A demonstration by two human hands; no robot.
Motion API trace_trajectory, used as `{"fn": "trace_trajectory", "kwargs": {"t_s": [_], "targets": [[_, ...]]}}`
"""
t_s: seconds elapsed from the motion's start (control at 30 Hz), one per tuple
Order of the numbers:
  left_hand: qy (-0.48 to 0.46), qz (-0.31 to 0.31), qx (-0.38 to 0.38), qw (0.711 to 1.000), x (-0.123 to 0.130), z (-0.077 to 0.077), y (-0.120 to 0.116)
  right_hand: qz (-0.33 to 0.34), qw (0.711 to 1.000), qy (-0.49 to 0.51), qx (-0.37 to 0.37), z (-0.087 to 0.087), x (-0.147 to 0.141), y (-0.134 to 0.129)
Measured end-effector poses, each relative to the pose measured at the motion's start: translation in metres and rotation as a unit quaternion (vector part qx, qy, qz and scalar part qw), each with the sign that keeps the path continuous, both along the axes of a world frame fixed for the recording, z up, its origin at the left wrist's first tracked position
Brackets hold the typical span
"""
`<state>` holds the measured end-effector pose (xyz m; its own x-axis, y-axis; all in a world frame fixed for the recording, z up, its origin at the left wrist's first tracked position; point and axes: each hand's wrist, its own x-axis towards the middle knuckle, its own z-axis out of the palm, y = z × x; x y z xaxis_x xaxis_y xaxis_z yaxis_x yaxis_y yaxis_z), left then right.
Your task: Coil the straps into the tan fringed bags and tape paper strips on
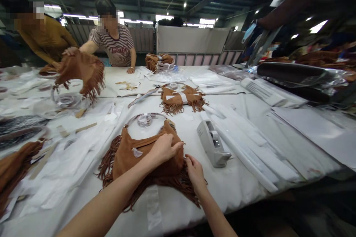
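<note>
A brown suede bag [125, 155] with long fringes lies on the white-covered table, its wrapped handle [144, 118] pointing away from me. My left hand [164, 150] rests on the bag's upper right part, fingers bent over the suede; what its fingertips grip, if anything, is hidden. Beside the bag's right edge, my right hand [194, 170] has its thumb and fingers close together at the fringe [185, 185]; whether strands are between them is too small to tell. A small white tag-like piece [137, 152] sits on the bag's front.
A grey tape dispenser [213, 142] stands right of the bag, near long plastic sleeves [247, 152]. Another fringed bag [182, 96] lies beyond. Across the table, a person in stripes [116, 44] holds up a brown bag [80, 70]. Paper strips [63, 166] lie left.
</note>
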<state>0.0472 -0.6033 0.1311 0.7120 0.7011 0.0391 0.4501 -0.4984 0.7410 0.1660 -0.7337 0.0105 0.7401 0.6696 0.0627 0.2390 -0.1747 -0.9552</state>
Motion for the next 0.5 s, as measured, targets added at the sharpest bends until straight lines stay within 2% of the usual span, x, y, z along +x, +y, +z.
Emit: {"fn": "trace_trajectory", "kwargs": {"t_s": [0.1,0.23,0.4,0.5], "targets": [[0.035,-0.02,0.001,0.999,0.029,-0.011,0.005,0.033,0.999,0.016,0.013,-0.001,-0.002,0.01],[0.107,-0.03,0.006,0.994,0.049,-0.032,0.01,0.02,0.999,0.007,0.025,0.003,-0.013,0.009],[0.176,-0.044,-0.027,0.983,0.045,-0.062,0.018,0.012,0.999,0.032,0.013,0.002,-0.013,0.003],[0.119,-0.073,-0.112,0.984,0.032,-0.077,0.024,0.025,0.995,0.08,-0.047,0.002,-0.002,0.008]]}}
